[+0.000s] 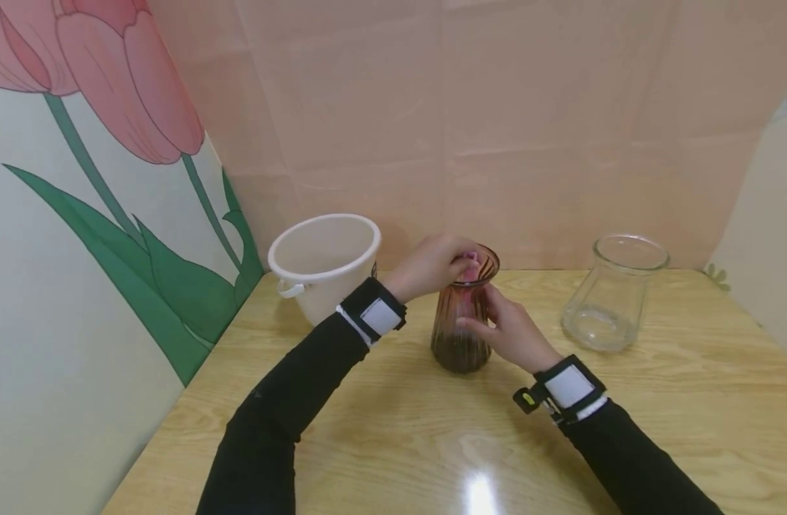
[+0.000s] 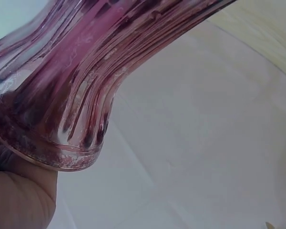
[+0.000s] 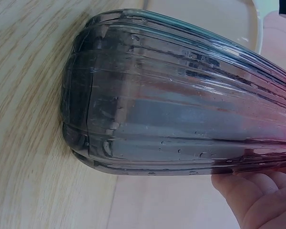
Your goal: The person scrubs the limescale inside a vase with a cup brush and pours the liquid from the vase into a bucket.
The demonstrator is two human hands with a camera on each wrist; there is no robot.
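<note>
- Pink panels [image 1: 529, 107] back a wooden counter [image 1: 393, 443], and a painted tulip wall [image 1: 78, 179] closes off its left side.
- Near the middle of the counter, toward the back, stands a ribbed vase [image 1: 461, 322], upright, pink at the neck and dark at the base.
- From above, the left hand [image 1: 432, 266] comes down on the vase's mouth, its fingers bent over the rim and dipping inside, where something pink shows between them; what that pink thing is cannot be told.
- At the vase's right side, the right hand [image 1: 509, 330] wraps the narrow waist, thumb in front and fingers behind, gripping the glass.
- Both forearms, in black sleeves with strapped wrist bands, reach in from the near edge and meet at the vase.
- Seen from the left wrist, the flared rim [image 2: 62, 152] sits just above the palm.
- Seen from the right wrist, the dark ribbed base [image 3: 148, 109] rests on the wood, with fingertips [image 3: 257, 195] beneath the neck.
- Just left of the vase, behind the left wrist, stands a white bucket [image 1: 323, 265].
- Well to the right stands a clear jar [image 1: 615, 293].
</note>
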